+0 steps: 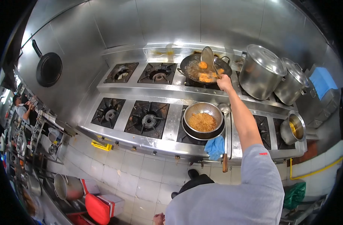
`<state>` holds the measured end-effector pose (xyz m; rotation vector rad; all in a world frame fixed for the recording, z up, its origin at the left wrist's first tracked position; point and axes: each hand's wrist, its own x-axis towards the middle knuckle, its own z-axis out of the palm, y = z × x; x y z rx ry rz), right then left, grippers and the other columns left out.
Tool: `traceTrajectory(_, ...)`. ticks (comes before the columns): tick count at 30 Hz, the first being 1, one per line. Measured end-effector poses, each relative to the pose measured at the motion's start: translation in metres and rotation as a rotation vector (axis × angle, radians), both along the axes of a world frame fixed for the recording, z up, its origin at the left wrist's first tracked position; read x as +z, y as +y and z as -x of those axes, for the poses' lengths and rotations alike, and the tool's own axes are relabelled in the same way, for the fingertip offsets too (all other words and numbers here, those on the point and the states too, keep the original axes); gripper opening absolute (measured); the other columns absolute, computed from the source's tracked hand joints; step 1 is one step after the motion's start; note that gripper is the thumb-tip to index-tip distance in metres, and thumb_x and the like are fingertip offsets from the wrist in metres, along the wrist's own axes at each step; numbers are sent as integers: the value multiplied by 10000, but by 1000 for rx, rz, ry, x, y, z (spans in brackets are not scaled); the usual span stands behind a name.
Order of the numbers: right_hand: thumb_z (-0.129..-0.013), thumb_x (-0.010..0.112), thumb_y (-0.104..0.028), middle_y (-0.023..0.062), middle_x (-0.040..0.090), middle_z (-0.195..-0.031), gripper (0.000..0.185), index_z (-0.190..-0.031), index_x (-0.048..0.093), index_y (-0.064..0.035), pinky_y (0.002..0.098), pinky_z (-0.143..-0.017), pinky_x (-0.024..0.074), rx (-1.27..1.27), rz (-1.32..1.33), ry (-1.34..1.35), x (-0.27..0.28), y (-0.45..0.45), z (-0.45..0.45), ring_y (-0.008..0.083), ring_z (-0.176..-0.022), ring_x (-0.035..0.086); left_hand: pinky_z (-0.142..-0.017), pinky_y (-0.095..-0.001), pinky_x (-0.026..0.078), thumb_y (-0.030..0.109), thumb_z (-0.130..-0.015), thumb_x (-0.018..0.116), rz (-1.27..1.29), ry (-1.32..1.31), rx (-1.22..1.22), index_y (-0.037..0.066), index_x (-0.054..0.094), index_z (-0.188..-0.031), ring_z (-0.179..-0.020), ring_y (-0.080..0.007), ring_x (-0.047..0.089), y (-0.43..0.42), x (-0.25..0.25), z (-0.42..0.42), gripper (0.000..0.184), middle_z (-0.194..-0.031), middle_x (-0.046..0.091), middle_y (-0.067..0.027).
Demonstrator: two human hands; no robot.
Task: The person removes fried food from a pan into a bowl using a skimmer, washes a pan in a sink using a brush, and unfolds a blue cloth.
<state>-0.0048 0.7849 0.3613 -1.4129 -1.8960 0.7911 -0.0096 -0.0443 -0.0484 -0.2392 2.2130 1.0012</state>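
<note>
My right hand (224,82) grips the handle of a round metal strainer (207,54), which is tilted over the black wok (186,75) on the back row. One orange-brown fried piece (202,65) is at the strainer's lower edge. More fried pieces (207,77) lie in the bubbling oil near my hand. Low at the bottom edge, my left hand (159,218) shows only in part, its fingers curled; what it holds, if anything, is hidden. A metal strainer bowl (219,117) of golden crumbly food (202,122) sits on a pan on the front row.
Lidded pots (258,75) stand at the back right, a pot of yellow liquid (288,131) at the front right. A ladle (225,138) and blue cloth (215,147) lie beside the strainer bowl. Burners (149,120) extend left. Another person (23,110) is far left.
</note>
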Motion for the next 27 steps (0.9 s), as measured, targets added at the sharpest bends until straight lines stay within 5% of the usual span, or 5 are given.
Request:
traceTrajectory(3, -743, 517, -99, 141, 614, -626, 319, -1023, 620, 16, 358, -445, 450, -23, -4, -16, -6, -4, -3, 214, -494, 603, -645, -307, 509, 186, -763, 634, -105, -99, 162, -80, 654, -867, -689, -177, 623, 42, 92, -11, 287, -748, 674, -138)
traceTrajectory(14, -860, 531, -51, 60, 528, -648, 50, -857, 538, -2, 266, -345, 318, 46, 300, 535, 1, -38, -7, 108, -451, 449, -560, -308, 495, 7, -740, 584, -362, -104, 196, -83, 637, -812, -626, -172, 600, -59, -40, -9, 127, -696, 644, -122)
traceTrajectory(19, -887, 515, -71, 51, 531, -691, 36, -899, 516, -36, 221, -370, 329, 52, 461, 755, -4, -66, -23, 75, -495, 448, -475, -313, 482, 8, -734, 602, -167, -109, 3, -31, 549, -960, -519, -203, 574, -77, -15, 1, 235, -611, 576, -89)
traceTrajectory(21, -886, 513, -72, 46, 531, -689, 46, -921, 510, -42, 221, -371, 333, 62, 417, 756, -3, -100, -35, 75, -499, 452, -463, -314, 466, -2, -688, 588, 283, 416, -314, -24, 566, -999, -521, -204, 563, -103, -50, 0, 312, -592, 559, -86)
traceTrajectory(27, -806, 514, -14, 10, 492, -599, 278, -1038, 430, -142, 250, -316, 255, 51, 347, 483, -63, -226, -99, 87, -395, 390, -456, -307, 458, 21, -711, 557, -62, -158, 171, 7, 559, -1024, -570, -178, 563, -104, -24, 7, 314, -685, 594, -57)
